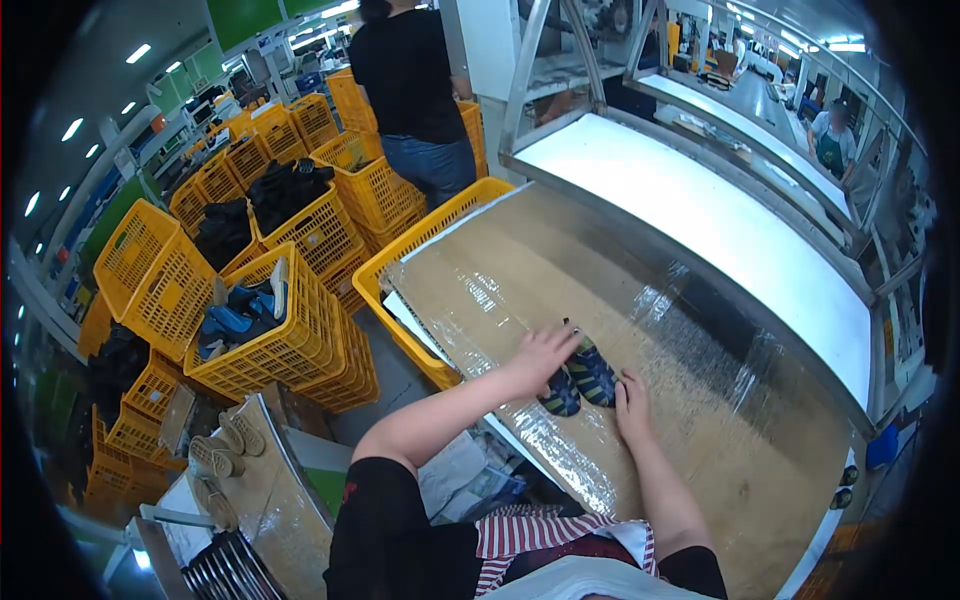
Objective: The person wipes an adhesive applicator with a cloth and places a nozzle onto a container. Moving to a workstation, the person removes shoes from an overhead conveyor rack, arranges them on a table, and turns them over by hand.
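Observation:
A pair of dark shoes with blue and green patterning lies on the brown, tape-covered board in front of me. The nearer shoe (560, 396) is partly covered by my left hand (543, 358), whose fingers curl over the pair from the left. On the other side, my right hand (633, 405) has its fingers and thumb against the side of the farther shoe (594, 380). Both hands hold the pair low at the board (560, 240). The undersides of the shoes are hidden.
Stacked yellow crates (300, 340) stand at the left, some filled with shoes. A person (405, 90) stands beyond the board. A metal-framed machine with a white surface (690, 200) borders the board's far side. Beige shoes (225, 445) sit on a lower-left table; dark shoes (845, 487) lie far right.

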A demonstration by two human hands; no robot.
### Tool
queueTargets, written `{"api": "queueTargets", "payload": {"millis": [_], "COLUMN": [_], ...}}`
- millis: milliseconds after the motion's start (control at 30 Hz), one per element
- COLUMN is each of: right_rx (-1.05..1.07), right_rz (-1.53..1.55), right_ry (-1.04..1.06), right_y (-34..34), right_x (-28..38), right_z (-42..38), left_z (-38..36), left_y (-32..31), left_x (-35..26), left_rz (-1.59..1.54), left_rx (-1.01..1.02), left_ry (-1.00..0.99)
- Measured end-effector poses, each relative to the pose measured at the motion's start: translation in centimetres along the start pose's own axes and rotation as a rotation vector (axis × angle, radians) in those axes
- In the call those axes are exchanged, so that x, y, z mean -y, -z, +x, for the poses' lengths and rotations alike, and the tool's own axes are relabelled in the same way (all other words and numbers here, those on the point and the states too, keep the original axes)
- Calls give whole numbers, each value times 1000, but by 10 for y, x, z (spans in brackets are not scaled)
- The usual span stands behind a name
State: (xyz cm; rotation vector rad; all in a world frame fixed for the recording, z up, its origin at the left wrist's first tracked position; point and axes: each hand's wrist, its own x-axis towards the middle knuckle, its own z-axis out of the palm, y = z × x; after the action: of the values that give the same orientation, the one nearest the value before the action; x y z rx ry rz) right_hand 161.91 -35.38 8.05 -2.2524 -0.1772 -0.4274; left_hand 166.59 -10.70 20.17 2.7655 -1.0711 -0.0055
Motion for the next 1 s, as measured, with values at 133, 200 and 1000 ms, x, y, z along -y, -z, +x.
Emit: {"api": "queueTargets", "payload": {"millis": [133,200,1000], "right_rx": [-112,-135,-158], "right_rz": [239,224,54], "right_ry": [-46,-41,7], "right_y": [-4,-6,-9], "right_x": [-7,-9,0], "right_z": [-7,-7,-8], "left_z": [24,33,80], "left_y": [-13,-16,-4], "left_x": [19,31,28], "left_rz": [88,53,364], "left_rx": [123,158,511], "left_ry": [-295,-342,-595]}}
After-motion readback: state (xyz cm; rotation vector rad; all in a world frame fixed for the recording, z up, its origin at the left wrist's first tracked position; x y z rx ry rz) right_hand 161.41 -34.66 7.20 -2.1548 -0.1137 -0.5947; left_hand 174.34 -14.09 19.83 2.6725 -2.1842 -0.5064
